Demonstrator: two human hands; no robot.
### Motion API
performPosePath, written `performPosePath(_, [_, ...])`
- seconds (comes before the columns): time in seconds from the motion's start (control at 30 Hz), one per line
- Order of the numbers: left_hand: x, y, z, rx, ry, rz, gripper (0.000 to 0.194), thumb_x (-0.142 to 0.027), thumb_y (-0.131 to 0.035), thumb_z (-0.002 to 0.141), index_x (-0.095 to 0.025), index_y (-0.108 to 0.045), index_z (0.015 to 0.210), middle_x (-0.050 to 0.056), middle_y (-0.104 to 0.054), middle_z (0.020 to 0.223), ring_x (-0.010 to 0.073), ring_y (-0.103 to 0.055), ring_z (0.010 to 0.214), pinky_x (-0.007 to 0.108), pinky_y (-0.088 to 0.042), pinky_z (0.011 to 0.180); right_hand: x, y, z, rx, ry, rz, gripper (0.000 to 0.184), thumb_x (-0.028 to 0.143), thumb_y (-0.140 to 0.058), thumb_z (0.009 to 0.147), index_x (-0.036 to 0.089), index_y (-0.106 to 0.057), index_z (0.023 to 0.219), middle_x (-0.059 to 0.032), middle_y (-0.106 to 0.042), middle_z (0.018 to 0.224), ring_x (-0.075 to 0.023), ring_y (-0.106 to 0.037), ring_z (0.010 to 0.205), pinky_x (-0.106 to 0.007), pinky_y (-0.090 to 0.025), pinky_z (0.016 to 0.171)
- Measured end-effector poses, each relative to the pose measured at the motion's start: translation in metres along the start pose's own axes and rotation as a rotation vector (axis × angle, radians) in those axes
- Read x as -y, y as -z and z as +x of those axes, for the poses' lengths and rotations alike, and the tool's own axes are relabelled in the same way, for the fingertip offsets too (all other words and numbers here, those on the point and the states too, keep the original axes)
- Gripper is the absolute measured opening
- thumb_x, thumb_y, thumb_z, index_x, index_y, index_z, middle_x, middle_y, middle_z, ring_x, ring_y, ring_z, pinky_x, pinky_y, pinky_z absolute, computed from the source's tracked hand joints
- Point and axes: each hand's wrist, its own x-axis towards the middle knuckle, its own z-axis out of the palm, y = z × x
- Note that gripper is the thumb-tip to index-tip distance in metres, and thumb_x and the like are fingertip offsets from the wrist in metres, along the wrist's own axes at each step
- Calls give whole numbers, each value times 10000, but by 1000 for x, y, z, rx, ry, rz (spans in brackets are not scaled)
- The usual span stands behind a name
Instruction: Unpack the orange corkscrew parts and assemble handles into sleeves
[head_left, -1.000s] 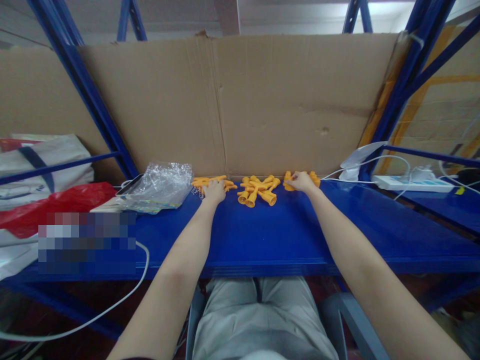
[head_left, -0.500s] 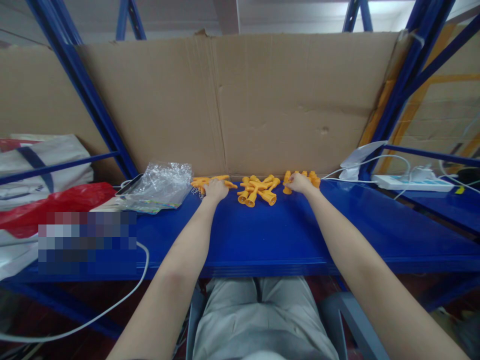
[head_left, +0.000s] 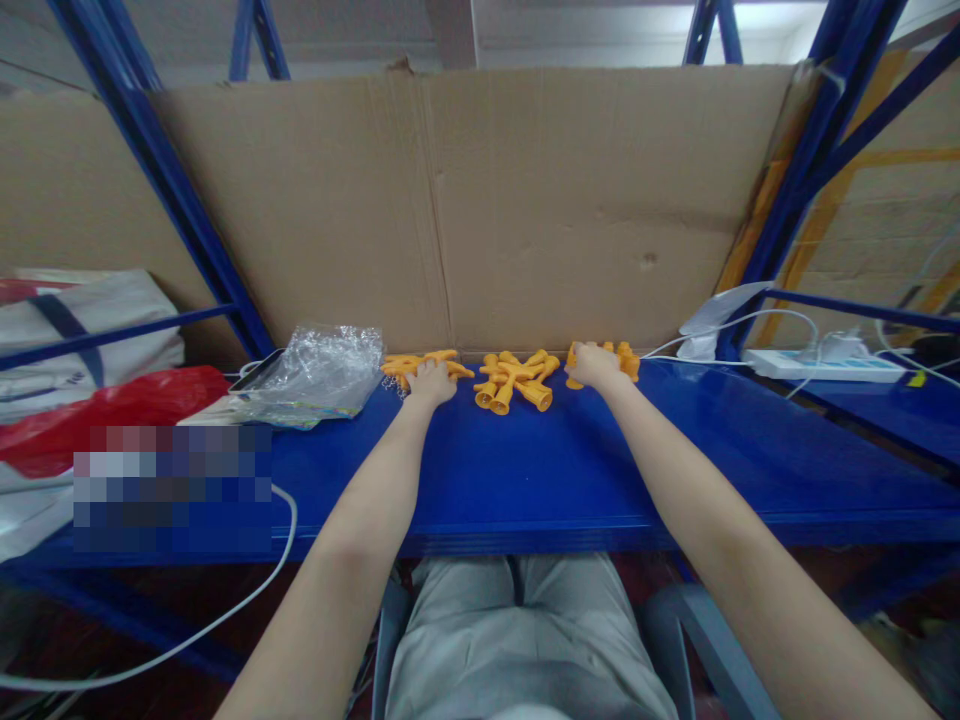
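Observation:
At the back of the shelf, three groups of orange-yellow plastic pieces sit in a line. My left hand [head_left: 431, 383] rests on the left group, branching orange figures [head_left: 397, 364] with small metal chains [head_left: 391, 383] beside them. Its fingers lie apart over the figures. In the middle is a pile of orange pieces with flared, cup-like ends [head_left: 514, 377], untouched by either hand. My right hand [head_left: 597, 367] is closed at the left end of a row of short upright orange pieces [head_left: 627, 362]. Its fingertips, and whatever is between them, are partly hidden.
The blue shelf [head_left: 525, 480] is backed by a cardboard sheet [head_left: 562, 210]. Clear plastic bags [head_left: 319, 370] and a red bag [head_left: 127, 410] lie on the left. A white power strip [head_left: 829, 366] with cables stands on the right. Blue posts [head_left: 172, 190] frame the sides.
My right hand has shifted slightly and now covers more of the left end of the orange row. My left hand's fingers have spread a little over the figures. The middle pile is unchanged.

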Motion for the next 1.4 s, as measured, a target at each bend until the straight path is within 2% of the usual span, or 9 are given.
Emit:
performPosePath(0.13, [-2,5,1,-122,-38,-8,372,-236,-460,912,-184,-656,1224,175,-608,1351,351,-516,1294,552,-401,1047,19,8,-5,-85,115,20,329,267,-526,934,125,-637,1209,-193,-663,1220,-281,-648,1113,-342,-479,875])
performPosePath(0.23, [-10,9,2,-195,-163,-31,321,-206,-440,917,-192,-715,1084,143,-678,1230,309,-596,1195,485,-449,1003,38,5,-10,-40,299,55,263,290,-518,947,157,-713,1063,-138,-705,1135,-247,-670,1028,-306,-468,826])
performPosePath(0.4, [-31,4,-1,-105,-496,-64,282,-184,-470,909,-176,-737,998,101,-740,1096,237,-671,1067,345,-499,942,68,-6,-27,29,521,59,419,415,-449,989,150,-764,908,-134,-733,1026,-253,-670,990,-329,-436,838])
performPosePath(0.53, [-39,-6,-2,-67,-551,-172,312,-132,-474,886,-173,-740,1045,87,-748,1121,210,-689,1052,297,-514,931,81,-12,-35,17,422,82,484,483,-445,975,136,-776,916,-170,-733,1017,-307,-636,1060,-400,-419,889])
performPosePath(0.7, [-32,-14,6,-71,-499,-290,347,-106,-482,858,-199,-755,1051,55,-758,1128,198,-699,1048,285,-512,955,86,-18,-34,14,289,182,468,542,-491,927,175,-782,916,-146,-737,1009,-323,-600,1106,-416,-422,895])
performPosePath(0.9, [-30,-19,11,-79,-471,-355,320,-72,-496,825,-198,-758,958,49,-771,1031,202,-706,970,284,-522,895,90,-24,-28,35,102,401,289,423,-581,842,195,-746,776,-79,-719,820,-264,-640,966,-351,-447,836])
performPosePath(1.0, [-32,-15,6,-172,-505,-367,281,-104,-493,860,-173,-726,1001,80,-751,1034,215,-688,972,315,-521,891,86,-24,-22,31,38,572,274,385,-609,814,196,-641,619,-34,-651,664,-213,-637,790,-308,-440,743])
performPosePath(1.2, [-41,0,-10,-522,-624,-252,303,-186,-518,885,-189,-672,1146,135,-660,1242,272,-582,1169,442,-452,997,78,-18,-12,-40,56,876,315,246,-652,768,202,-467,516,47,-471,495,-106,-463,537,-238,-341,541])
performPosePath(1.4, [-51,-1,-14,-470,-761,-146,340,-113,-452,899,-222,-692,1114,89,-605,1395,252,-472,1364,511,-287,1159,72,-9,-12,123,93,1050,325,247,-639,776,196,-450,517,74,-416,457,-70,-368,471,-218,-287,483])
